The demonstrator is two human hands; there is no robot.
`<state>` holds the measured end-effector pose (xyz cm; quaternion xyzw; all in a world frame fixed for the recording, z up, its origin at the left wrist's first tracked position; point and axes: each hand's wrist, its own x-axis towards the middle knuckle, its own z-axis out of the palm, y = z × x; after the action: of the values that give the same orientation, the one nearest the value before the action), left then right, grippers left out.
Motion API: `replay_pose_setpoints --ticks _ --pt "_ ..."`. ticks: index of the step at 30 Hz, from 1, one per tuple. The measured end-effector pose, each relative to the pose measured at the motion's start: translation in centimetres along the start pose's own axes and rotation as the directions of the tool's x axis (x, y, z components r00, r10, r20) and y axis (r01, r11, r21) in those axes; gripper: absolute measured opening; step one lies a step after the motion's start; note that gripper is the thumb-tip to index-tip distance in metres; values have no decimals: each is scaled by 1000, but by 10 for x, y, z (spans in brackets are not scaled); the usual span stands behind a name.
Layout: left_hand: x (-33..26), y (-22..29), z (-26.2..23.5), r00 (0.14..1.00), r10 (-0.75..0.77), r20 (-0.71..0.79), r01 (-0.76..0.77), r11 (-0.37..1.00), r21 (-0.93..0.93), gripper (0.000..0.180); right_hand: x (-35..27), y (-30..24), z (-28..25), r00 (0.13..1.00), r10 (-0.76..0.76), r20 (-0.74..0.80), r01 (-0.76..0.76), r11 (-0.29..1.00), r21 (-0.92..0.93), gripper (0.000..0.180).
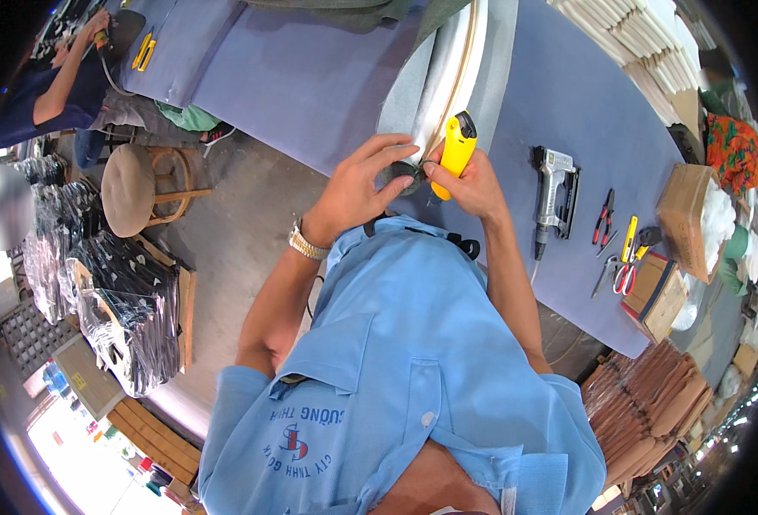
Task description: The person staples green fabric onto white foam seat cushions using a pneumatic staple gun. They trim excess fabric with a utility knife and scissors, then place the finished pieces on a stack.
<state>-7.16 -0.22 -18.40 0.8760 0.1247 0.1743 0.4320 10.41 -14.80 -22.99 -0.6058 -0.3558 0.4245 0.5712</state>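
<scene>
A long, curved white padded piece (448, 81) with a brown line along it lies on the table, its near end between my hands. Grey fabric (489, 73) spreads out from both its sides. My left hand (366, 182) grips dark grey fabric (403, 174) at that near end, between fingers and thumb. In my right hand (472, 184) a yellow utility knife (454, 159) is held upright, its black end pointing away from me. The right fingertips are close against the end of the padded piece. I cannot make out the blade.
Right of my hands lie a staple gun (555, 193), red-handled pliers (604, 216), another yellow knife (629, 239) and scissors (625, 279). Cardboard boxes (684, 215) stand at the table's right edge. A co-worker's arm (61, 86) shows far left, near a round stool (130, 189).
</scene>
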Motion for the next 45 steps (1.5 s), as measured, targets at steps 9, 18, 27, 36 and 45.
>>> replay_pose_setpoints --ticks 9,18,27,36,45 --pt "-32 -9 44 942 -73 -328 75 997 -7 91 8 -3 12 1000 15 -2 -14 987 163 12" --pt "-49 -25 58 860 -309 -406 334 943 -10 80 -78 10 -107 627 191 -755 -414 903 -115 40" --pt "-54 -52 61 884 -273 -380 341 932 124 73 -180 117 -225 312 203 -928 -691 719 -76 54" --pt "-45 -33 50 762 -513 -396 574 818 46 71 -320 139 -339 -158 -154 -975 -881 469 68 33" --pt "-48 -15 40 662 -649 -376 669 737 -96 40 -407 226 -428 312 130 -941 -945 142 -294 46"
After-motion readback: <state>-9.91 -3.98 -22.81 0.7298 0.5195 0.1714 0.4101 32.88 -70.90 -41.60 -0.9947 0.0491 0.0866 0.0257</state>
